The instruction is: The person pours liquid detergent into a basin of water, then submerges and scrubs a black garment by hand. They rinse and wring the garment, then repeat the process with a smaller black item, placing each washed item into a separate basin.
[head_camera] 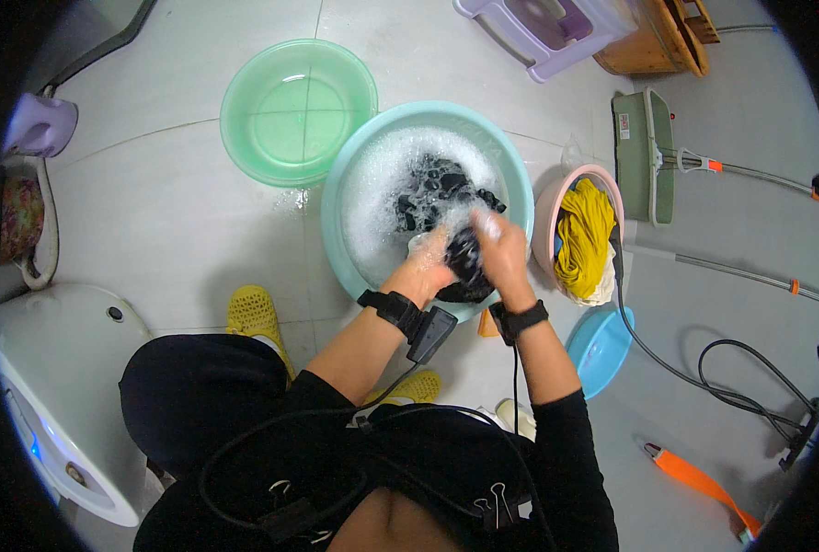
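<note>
Before me on the tiled floor stands a light blue plastic basin (341, 272) of foamy water. Black cloth (428, 185) lies partly sunk among the suds (375, 221). Both hands grip a bunched, wet part of this black cloth (469, 259) over the near right side of the basin. My left hand (426, 265) is on its left side, the fingers partly hidden by foam and blur. On its right side is my right hand (504, 252), thumb and knuckles streaked with foam. The cloth's lower end hangs by the near rim.
A green basin (233, 148) touches the blue one at upper left. To the right, a pink bucket (546, 231) holds yellow cloth (584, 238); a smaller blue basin (599, 352) leans nearby. A lilac stool (544, 52), green mop bucket (630, 162) and black cable (664, 376) lie farther out.
</note>
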A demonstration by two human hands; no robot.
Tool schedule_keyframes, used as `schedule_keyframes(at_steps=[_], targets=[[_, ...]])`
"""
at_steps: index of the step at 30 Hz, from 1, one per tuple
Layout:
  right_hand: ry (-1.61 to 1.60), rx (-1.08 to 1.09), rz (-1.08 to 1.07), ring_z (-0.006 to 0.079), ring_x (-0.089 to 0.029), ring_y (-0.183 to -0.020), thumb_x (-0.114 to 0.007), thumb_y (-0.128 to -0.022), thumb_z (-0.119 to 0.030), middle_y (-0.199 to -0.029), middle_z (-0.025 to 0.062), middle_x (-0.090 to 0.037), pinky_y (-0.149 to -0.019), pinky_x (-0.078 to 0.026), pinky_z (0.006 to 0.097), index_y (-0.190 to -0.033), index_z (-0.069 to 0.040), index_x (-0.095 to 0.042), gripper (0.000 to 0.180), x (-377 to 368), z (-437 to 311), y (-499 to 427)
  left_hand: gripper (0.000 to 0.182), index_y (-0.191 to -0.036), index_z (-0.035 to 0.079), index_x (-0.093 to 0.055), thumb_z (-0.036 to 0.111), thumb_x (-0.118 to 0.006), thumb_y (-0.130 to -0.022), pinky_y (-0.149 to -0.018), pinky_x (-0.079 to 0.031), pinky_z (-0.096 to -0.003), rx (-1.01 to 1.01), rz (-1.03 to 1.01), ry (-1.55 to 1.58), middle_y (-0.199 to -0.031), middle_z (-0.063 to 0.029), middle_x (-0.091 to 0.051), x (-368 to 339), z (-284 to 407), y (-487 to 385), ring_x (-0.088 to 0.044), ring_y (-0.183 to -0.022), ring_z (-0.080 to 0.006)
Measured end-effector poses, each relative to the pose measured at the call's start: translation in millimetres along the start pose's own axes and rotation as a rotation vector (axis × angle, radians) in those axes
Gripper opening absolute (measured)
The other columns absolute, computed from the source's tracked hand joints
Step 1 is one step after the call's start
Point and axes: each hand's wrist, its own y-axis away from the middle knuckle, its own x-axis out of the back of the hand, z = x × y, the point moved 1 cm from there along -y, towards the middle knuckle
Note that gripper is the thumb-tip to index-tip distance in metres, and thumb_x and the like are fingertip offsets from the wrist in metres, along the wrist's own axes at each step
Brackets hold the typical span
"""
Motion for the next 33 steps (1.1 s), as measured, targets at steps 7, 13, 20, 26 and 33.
schedule_keyframes(at_steps=[7, 13, 20, 26, 33], targets=[[0.269, 0.454, -0.087, 0.0361, -0.059, -0.068, -0.048, -0.092, -0.028, -0.075, 0.0172, -0.062, -0.058, -0.045, 0.0444, -0.083, -0.005, -0.066, 0.031, -23, 2, 23, 0.032, -0.109, 0.009, -0.060, 0.032, -0.059, -0.087, -0.089, -0.045, -0.0422, -0.079, 0.098, -0.347, -0.111, -0.0093, -0.061, 26, 8, -12, -0.057, -0.099, -0.0251], [-0.301, -0.269, 0.007, 0.0294, -0.058, -0.101, -0.060, -0.088, -0.037, -0.110, 0.0226, -0.060, -0.084, -0.044, 0.0371, -0.125, 0.000, -0.049, 0.053, -9, 51, -24, 0.030, -0.105, -0.001, -0.059, 0.018, -0.063, -0.082, -0.079, -0.051, -0.0377, -0.074, 0.012, -0.300, -0.102, -0.0117, -0.063, 23, -19, -29, -0.061, -0.094, -0.0237], [-0.431, -0.023, -0.185, 0.0247, -0.050, -0.117, -0.062, -0.070, 0.000, -0.132, 0.0175, -0.049, -0.100, -0.037, 0.0305, -0.139, -0.005, -0.036, 0.075, -5, 40, -36, 0.046, -0.122, 0.005, -0.052, 0.025, -0.067, -0.083, -0.099, -0.039, -0.0453, 0.061, -0.351, 0.074, -0.123, -0.0103, -0.056, 19, -12, -10, -0.054, -0.111, -0.0275], [-0.066, 0.339, -0.182, 0.0311, -0.057, -0.104, -0.063, -0.063, 0.001, -0.113, 0.0148, -0.059, -0.093, -0.044, 0.0349, -0.128, -0.013, -0.052, 0.068, -1, -11, 24, 0.045, -0.116, 0.007, -0.057, 0.040, -0.062, -0.085, -0.089, -0.048, -0.0457, 0.043, -0.171, 0.088, -0.114, -0.0097, -0.061, 32, 13, -17, -0.059, -0.101, -0.0274], [0.113, 0.395, -0.074, 0.0327, -0.061, -0.089, -0.070, -0.075, -0.025, -0.097, 0.0138, -0.063, -0.072, -0.049, 0.0389, -0.103, -0.007, -0.060, 0.035, -17, -11, 38, 0.029, -0.105, 0.003, -0.060, 0.026, -0.049, -0.093, -0.077, -0.054, -0.0394, -0.066, -0.230, 0.064, -0.098, -0.0110, -0.063, 54, -4, -16, -0.062, -0.086, -0.0245]])
